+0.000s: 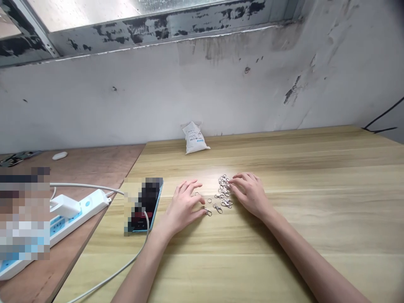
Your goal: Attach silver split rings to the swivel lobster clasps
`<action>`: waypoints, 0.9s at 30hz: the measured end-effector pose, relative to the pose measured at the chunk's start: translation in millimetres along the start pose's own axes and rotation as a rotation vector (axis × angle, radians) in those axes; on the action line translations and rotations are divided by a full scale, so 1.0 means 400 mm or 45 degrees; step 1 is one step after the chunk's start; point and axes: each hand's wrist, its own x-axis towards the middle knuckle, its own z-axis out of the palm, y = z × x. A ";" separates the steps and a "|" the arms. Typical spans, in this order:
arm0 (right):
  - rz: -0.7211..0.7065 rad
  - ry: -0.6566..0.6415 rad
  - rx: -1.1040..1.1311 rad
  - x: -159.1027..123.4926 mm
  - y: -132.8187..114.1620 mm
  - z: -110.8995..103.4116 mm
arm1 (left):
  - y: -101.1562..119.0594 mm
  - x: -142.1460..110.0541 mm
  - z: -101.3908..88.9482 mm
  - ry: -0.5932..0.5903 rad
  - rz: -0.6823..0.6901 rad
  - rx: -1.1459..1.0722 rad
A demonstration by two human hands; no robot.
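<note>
My left hand rests palm down on the light wooden table, with its fingers spread. Its thumb tip lies right beside a small metal swivel clasp. A small metal ring lies just past the fingertips. My right hand lies to the right, its fingertips at the edge of a heap of silver clasps and rings. Several loose clasps sit between my hands. Neither hand visibly holds anything.
A phone in a blue case, partly blurred, lies left of my left hand with a white cable running from it. A white sachet stands against the wall. A white power strip with a plugged-in charger lies on the lower brown table.
</note>
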 end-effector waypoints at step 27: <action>-0.159 -0.159 -0.013 -0.003 -0.018 0.024 | -0.015 -0.010 0.015 -0.017 -0.165 -0.008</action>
